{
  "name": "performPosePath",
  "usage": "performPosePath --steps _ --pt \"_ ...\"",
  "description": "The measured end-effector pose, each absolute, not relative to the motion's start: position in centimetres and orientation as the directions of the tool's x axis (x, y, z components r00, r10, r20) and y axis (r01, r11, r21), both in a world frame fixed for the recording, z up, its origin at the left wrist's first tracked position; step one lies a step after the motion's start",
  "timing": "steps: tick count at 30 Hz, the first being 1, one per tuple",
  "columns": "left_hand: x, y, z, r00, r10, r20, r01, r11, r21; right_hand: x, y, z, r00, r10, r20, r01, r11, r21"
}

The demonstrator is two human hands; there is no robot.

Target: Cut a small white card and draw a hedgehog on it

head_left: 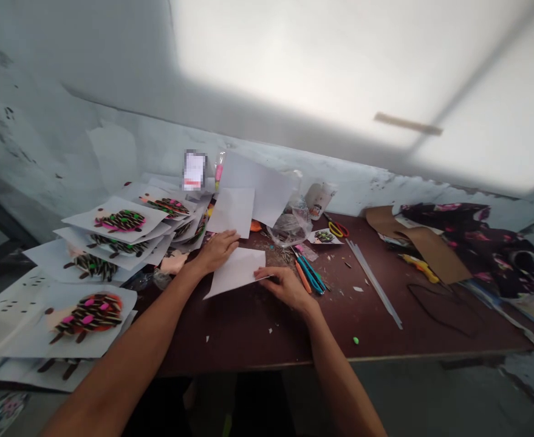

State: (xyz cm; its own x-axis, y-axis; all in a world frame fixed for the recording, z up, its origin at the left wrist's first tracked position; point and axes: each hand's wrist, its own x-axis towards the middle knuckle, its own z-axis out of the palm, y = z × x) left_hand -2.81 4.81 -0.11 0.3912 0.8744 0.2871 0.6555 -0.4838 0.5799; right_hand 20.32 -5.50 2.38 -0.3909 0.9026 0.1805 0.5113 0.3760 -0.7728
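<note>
A white sheet of paper [237, 271] lies at an angle near the front of the dark table, its near left corner lifted. My right hand [289, 288] pinches its right edge between thumb and fingers. Across the sheet's upper left corner rests my left hand [219, 250], fingers stretched out and laid flat. Just beyond that hand is another white sheet [231, 209], close to the fingertips. A larger white sheet [260, 182] leans against the wall behind it. Blue-handled pliers [310, 273] and an orange-handled tool [303, 276] lie right of my right hand.
White cards with hedgehog pictures [119, 220] are piled at left. Further right are a clear plastic bag [290, 226], scissors [338, 229], a small hedgehog card [324, 237], glue sticks [376, 285], a yellow glue gun [420, 267], brown cardboard [435, 249] and floral cloth [480, 255].
</note>
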Motion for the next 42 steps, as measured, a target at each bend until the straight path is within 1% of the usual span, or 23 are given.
performPosePath --steps 1,2,3,5,7,8,10,11,13,16,18,20,22,24,26,29,31,32,34,38,40,42 --pt "-2.9 4.8 0.3 0.374 0.871 0.32 0.576 -0.488 0.655 20.2 -5.5 2.4 -0.36 0.914 0.19 0.52 0.365 -0.772" --pt "-3.2 4.7 0.7 0.353 0.882 0.312 0.493 -0.459 0.739 20.1 -5.5 2.5 -0.332 0.922 0.198 0.538 0.357 -0.764" --pt "-3.4 4.5 1.2 0.335 0.905 0.263 0.411 -0.391 0.823 20.0 -5.4 2.5 -0.312 0.929 0.202 0.56 0.351 -0.75" --pt "-4.1 3.9 2.1 0.39 0.915 0.106 0.265 -0.222 0.938 19.8 -5.4 2.5 -0.297 0.934 0.197 0.598 0.342 -0.725" --pt "-4.7 3.3 2.9 0.436 0.898 -0.051 0.133 -0.008 0.991 19.7 -5.2 2.4 -0.282 0.941 0.187 0.626 0.328 -0.707" --pt "-5.0 3.0 3.2 0.441 0.894 -0.072 0.06 0.051 0.997 19.6 -5.2 2.3 -0.271 0.945 0.183 0.641 0.319 -0.698" --pt "-5.4 2.7 3.6 0.448 0.893 -0.033 -0.01 0.042 0.999 19.6 -5.0 2.0 -0.244 0.951 0.188 0.684 0.306 -0.662" --pt "-5.4 2.7 3.5 0.436 0.9 0.003 0.005 -0.006 1.0 19.5 -4.9 1.9 -0.229 0.954 0.195 0.714 0.301 -0.632" --pt "-5.2 2.9 3.1 0.411 0.91 0.058 0.126 -0.119 0.985 19.4 -4.9 1.7 -0.197 0.959 0.202 0.784 0.278 -0.556" --pt "-4.2 3.4 1.9 0.331 0.941 0.071 0.279 -0.17 0.945 19.0 -5.1 1.6 -0.085 0.975 0.207 0.887 0.168 -0.43" --pt "-3.4 3.6 1.0 0.28 0.952 0.124 0.356 -0.223 0.908 18.6 -5.5 1.9 -0.012 0.957 0.29 0.924 0.121 -0.362" --pt "-2.8 3.7 0.4 0.264 0.947 0.184 0.443 -0.289 0.849 18.1 -5.9 2.2 -0.03 0.917 0.398 0.934 0.168 -0.315" --pt "-2.4 3.6 0.1 0.266 0.94 0.212 0.521 -0.325 0.789 17.6 -6.2 2.5 -0.139 0.893 0.429 0.918 0.278 -0.282" --pt "-2.2 3.4 -0.1 0.268 0.94 0.212 0.587 -0.334 0.737 17.1 -6.3 2.5 -0.254 0.892 0.373 0.897 0.362 -0.253" --pt "-2.1 3.2 0.0 0.259 0.935 0.243 0.622 -0.354 0.699 16.7 -6.4 2.1 -0.318 0.91 0.267 0.897 0.38 -0.226" --pt "-2.0 2.8 0.3 0.274 0.881 0.384 0.63 -0.467 0.621 16.5 -6.3 1.4 -0.33 0.933 0.147 0.914 0.354 -0.196" --pt "-1.8 2.4 0.4 0.356 0.813 0.462 0.62 -0.575 0.534 16.5 -6.2 1.2 -0.321 0.937 0.136 0.918 0.344 -0.199" --pt "-1.6 2.3 0.4 0.412 0.777 0.476 0.603 -0.624 0.497 16.5 -6.2 1.1 -0.318 0.937 0.143 0.917 0.342 -0.204" --pt "-1.1 2.0 0.0 0.522 0.737 0.429 0.575 -0.676 0.462 16.5 -6.1 0.9 -0.313 0.937 0.157 0.915 0.341 -0.215" --pt "-0.4 1.8 -1.8 0.589 0.781 0.207 0.657 -0.612 0.441 16.8 -5.7 0.7 -0.311 0.936 0.166 0.913 0.343 -0.22" --pt "-0.3 1.9 -2.6 0.59 0.789 0.169 0.673 -0.597 0.436 17.0 -5.2 0.7 -0.292 0.939 0.18 0.919 0.328 -0.218" --pt "-0.2 2.1 -3.1 0.58 0.795 0.178 0.681 -0.593 0.429 17.3 -4.5 0.8 -0.264 0.944 0.199 0.929 0.304 -0.21"
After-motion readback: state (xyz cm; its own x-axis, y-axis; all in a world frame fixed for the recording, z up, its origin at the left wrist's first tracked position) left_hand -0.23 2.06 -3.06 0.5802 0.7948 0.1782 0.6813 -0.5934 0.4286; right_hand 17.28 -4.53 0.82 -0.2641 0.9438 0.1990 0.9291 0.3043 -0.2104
